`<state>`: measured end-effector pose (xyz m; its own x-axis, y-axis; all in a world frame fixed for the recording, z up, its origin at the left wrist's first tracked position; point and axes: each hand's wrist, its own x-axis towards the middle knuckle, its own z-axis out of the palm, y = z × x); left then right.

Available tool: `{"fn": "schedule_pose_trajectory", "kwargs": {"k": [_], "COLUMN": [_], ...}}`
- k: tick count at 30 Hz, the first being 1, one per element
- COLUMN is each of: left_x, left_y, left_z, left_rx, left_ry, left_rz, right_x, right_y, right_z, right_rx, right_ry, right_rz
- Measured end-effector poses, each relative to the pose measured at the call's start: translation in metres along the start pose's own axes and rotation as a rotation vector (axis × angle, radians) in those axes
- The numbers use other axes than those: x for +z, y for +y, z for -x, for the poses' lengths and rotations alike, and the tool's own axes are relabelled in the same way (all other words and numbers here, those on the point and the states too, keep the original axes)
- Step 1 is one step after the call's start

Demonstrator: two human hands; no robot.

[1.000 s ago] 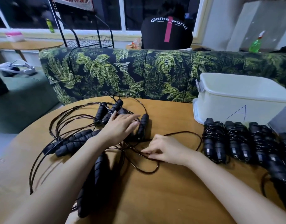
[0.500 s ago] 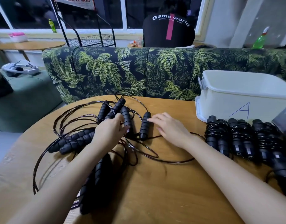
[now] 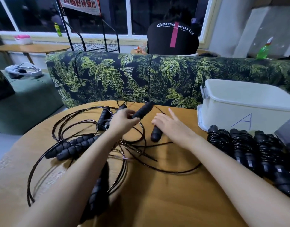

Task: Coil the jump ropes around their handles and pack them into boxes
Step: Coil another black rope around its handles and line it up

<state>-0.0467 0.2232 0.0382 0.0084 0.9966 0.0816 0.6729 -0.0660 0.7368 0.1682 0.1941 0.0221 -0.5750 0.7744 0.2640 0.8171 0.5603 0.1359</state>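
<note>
Behind the round table (image 3: 157, 202) stands a palm-print sofa (image 3: 124, 76), with a wire rack (image 3: 95, 45), a seated person (image 3: 173, 38) and a spray bottle (image 3: 262, 52) beyond.

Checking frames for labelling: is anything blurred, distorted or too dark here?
Head view: the left hand and the handle it holds are motion-smeared; the wide lens bows the sofa top and table edge; the coiled ropes at right sink into near-black, with little detail.
</note>
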Motion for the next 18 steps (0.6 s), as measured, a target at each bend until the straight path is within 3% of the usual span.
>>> {"fn": "schedule_pose_trajectory", "kwargs": {"k": [3,8,15,18], "left_x": [-0.015,-0.025,-0.011,0.003], "left_y": [0.028,0.035,-0.026,-0.045], "left_z": [0.016,0.068,0.17,0.194], "left_rx": [0.144,0.242,0.209,0.251], "left_ry": [-0.014,0.021,-0.284,-0.343], "left_rz": [0.176,-0.007,0.23,0.134], "right_x": [-0.033,-0.055,-0.031,-0.016], "right_y": [-0.004,-0.042,-0.115,-0.13], "right_z": [0.028,0.079,0.146,0.161], "right_rx": [-0.023,-0.102,-0.143,-0.122], "right_ry": [0.141,0.327,0.355,0.314], "right_rz": [-0.006,0.089,0.037,-0.04]}}
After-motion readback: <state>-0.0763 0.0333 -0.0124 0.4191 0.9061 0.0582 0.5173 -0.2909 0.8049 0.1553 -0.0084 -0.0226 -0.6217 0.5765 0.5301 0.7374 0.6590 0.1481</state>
